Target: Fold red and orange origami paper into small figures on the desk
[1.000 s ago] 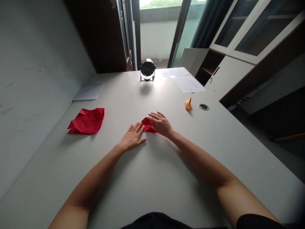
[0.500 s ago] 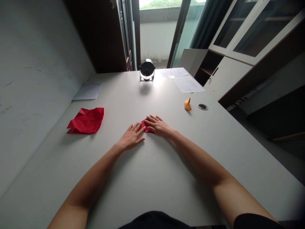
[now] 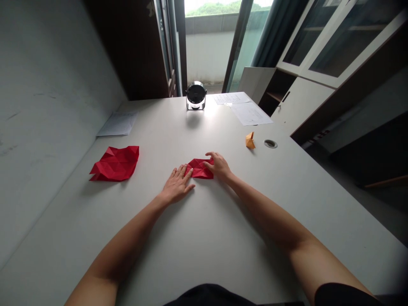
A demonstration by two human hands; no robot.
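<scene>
A creased piece of red folded paper (image 3: 200,169) lies on the white table in front of me. My left hand (image 3: 177,183) rests flat and open, its fingertips pressing the paper's left end. At the right end is my right hand (image 3: 219,167), fingers bent and thumb apart from the index finger. The thumb touches the paper's top, while the index fingertip sits past its far edge. Some of the right fingers are hidden behind the hand. Off to the left, a larger creased red sheet (image 3: 116,163) stands partly raised from the tabletop.
A small orange folded-paper piece (image 3: 250,140) sits right of my hands, beside a round cable hole (image 3: 270,144). At the back stands a round black device on a silver stand (image 3: 195,94). Printed sheets (image 3: 250,112) lie back right, papers (image 3: 117,123) back left against the wall.
My right hand has lifted from lying flat, bent its fingers and drawn slightly right, uncovering more of the red paper. The left hand stays pressed down.
</scene>
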